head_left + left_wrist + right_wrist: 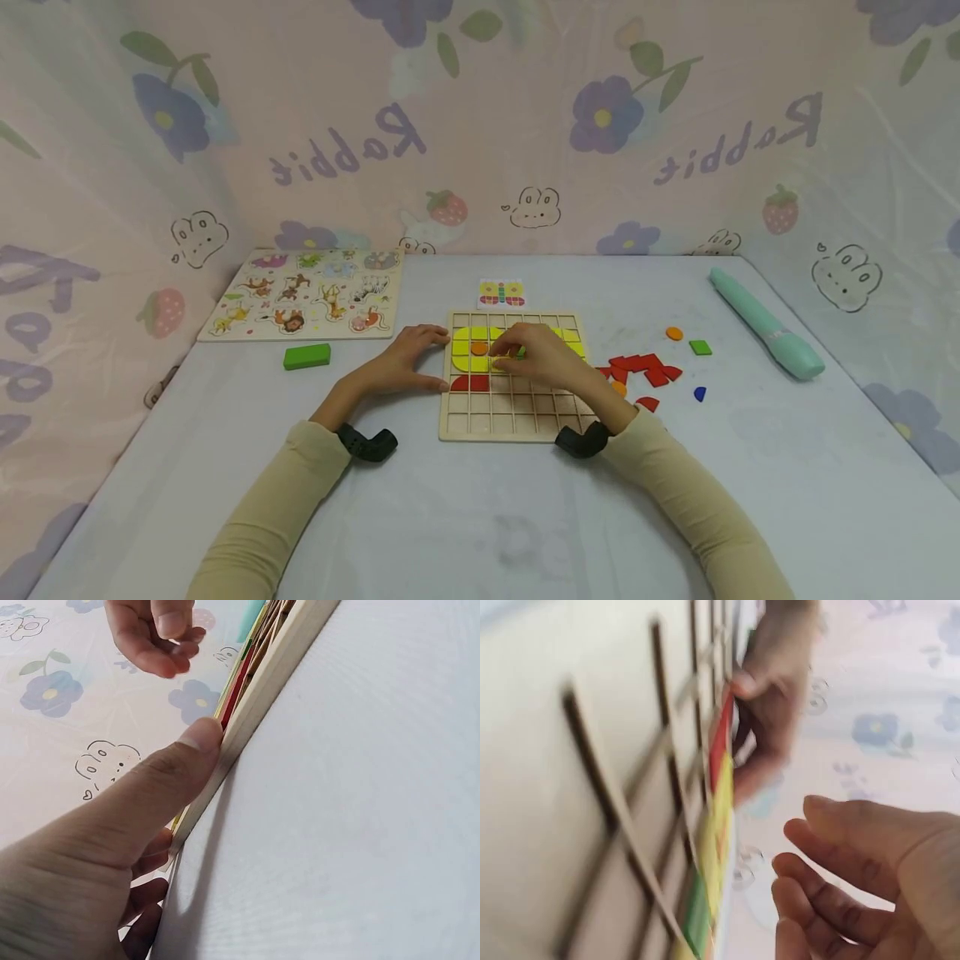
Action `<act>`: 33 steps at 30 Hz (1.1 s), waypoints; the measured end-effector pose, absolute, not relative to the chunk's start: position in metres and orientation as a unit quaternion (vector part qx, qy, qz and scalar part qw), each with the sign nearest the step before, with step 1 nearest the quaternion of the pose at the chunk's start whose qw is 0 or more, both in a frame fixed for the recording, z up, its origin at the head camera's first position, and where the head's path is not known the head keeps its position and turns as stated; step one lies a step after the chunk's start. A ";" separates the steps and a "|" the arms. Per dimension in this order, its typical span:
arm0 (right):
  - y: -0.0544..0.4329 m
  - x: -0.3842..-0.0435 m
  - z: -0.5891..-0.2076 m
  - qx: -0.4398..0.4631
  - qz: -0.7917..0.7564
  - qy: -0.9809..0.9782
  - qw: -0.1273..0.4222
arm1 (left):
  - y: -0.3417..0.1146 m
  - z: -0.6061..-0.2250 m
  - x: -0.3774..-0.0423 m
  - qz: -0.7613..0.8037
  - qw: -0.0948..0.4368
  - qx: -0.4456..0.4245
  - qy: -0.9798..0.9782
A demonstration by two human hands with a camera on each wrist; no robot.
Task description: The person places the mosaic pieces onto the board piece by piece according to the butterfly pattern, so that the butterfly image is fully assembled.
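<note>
A wooden grid board (pixel 501 423) lies on the table, with yellow pieces (pixel 460 360), an orange disc (pixel 478 348) and red pieces (pixel 471 383) set in its cells. My left hand (pixel 405 361) rests at the board's left side. Its thumb touches the edge beside the red pieces, and the other fingers reach along that side. Above the yellow rows hovers my right hand (pixel 546 357). In the right wrist view the fingers (pixel 855 817) are loosely bent, apart from the board, and no piece shows between them. A green piece (pixel 697 915) sits in the board there.
A small butterfly pattern card (pixel 502 294) lies behind the board. Loose red pieces (pixel 656 377), an orange disc (pixel 674 333), a green square (pixel 701 347) and a blue piece (pixel 700 393) lie right. An animal puzzle (pixel 315 296), a green block (pixel 307 357) and a mint-coloured baton-like object (pixel 765 323) stand farther out.
</note>
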State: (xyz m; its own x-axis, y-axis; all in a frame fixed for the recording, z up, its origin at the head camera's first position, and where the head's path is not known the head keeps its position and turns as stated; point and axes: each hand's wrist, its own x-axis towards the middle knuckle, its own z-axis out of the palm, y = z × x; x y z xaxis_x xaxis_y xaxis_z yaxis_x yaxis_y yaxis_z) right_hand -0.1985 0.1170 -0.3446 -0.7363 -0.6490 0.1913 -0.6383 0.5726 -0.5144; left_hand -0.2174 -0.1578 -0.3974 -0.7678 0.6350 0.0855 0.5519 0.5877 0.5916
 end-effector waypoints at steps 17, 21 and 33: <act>0.239 -0.202 -0.335 -0.212 -0.235 0.948 0.043 | -0.157 -0.395 -0.215 0.313 0.074 0.327 0.889; 0.260 -0.201 -0.332 -0.193 -0.225 0.954 0.051 | -0.157 -0.394 -0.215 0.315 0.076 0.326 0.888; 0.281 -0.205 -0.343 -0.226 -0.228 0.940 0.111 | -0.157 -0.395 -0.216 0.308 0.075 0.324 0.891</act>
